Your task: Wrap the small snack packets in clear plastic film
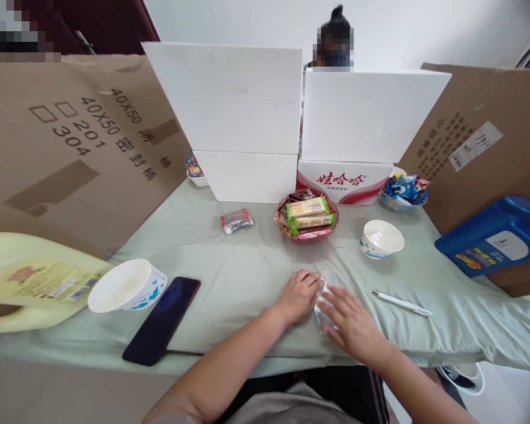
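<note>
The left hand (pixel 298 297) rests on the cloth with its fingers bent and close together at the upper left edge of a clear plastic piece (pixel 322 321); whether it pinches that edge cannot be told. The right hand (pixel 355 321) lies spread and flattish over the same piece, partly covering it. The plastic is on the green tablecloth (pixel 256 265), near the front edge. It appears thin, so uneven pressure could crease it or make it slide; wrinkles in the loose cloth would add to this.

Findings from left to right: a pale yellow jug (pixel 48 282) lies on its side beside a white paper bowl (pixel 148 291); if the jug rolled, it could push the bowl. A dark phone (pixel 163 321) has its lower end at the table edge, where a sweep of the left forearm could knock it off. A foil packet (pixel 237 221) lies well apart from the hands. The snack bowl (pixel 298 239) is heaped, and a bump could spill its top bars. To the right, a second paper bowl (pixel 373 250) appears light and easily tipped. A white pen (pixel 401 303) could roll if the cloth were tugged.
</note>
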A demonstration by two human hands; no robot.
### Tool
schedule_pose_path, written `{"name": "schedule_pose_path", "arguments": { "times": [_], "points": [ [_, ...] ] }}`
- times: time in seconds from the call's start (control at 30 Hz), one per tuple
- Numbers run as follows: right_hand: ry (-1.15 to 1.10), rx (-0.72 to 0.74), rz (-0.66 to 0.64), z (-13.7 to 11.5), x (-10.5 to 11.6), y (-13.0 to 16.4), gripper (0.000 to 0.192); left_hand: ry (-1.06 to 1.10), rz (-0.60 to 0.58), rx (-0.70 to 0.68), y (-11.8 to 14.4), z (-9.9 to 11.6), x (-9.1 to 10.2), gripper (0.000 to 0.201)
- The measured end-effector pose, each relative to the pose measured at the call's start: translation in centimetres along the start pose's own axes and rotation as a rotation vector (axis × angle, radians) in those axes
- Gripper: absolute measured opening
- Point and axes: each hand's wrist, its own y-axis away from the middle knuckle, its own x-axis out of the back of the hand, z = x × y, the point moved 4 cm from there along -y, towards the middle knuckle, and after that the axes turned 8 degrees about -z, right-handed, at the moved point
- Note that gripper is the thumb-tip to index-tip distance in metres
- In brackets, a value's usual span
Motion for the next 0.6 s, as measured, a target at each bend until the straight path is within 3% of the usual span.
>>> {"name": "schedule_pose_path", "arguments": {
  "times": [0.07,0.17,0.23,0.33,0.47,0.6],
  "points": [
    [0.061,0.105,-0.046,-2.1,-1.5,2.1,0.058,-0.008,-0.017,-0.004,0.0,0.1,0.0,0.030],
    [0.161,0.011,-0.057,-3.9,-3.1,5.1,0.074,-0.030,-0.036,-0.014,0.0,0.1,0.0,0.034],
    [0.169,-0.017,-0.038,-4.5,-3.1,6.7,0.068,-0.035,-0.039,-0.019,0.1,0.1,0.0,0.035],
    [0.053,-0.010,0.011,-4.4,-1.6,7.4,0.044,-0.042,-0.043,-0.033,0.1,0.1,-0.2,0.036],
    [-0.060,-0.139,0.094,-2.3,0.4,5.6,0.028,-0.047,-0.030,-0.052,0.2,0.2,-0.2,0.034],
    [-0.061,-0.067,0.068,-1.1,-0.2,3.1,0.022,-0.047,-0.004,-0.061,0.4,0.3,0.0,0.029]
  ]
}}
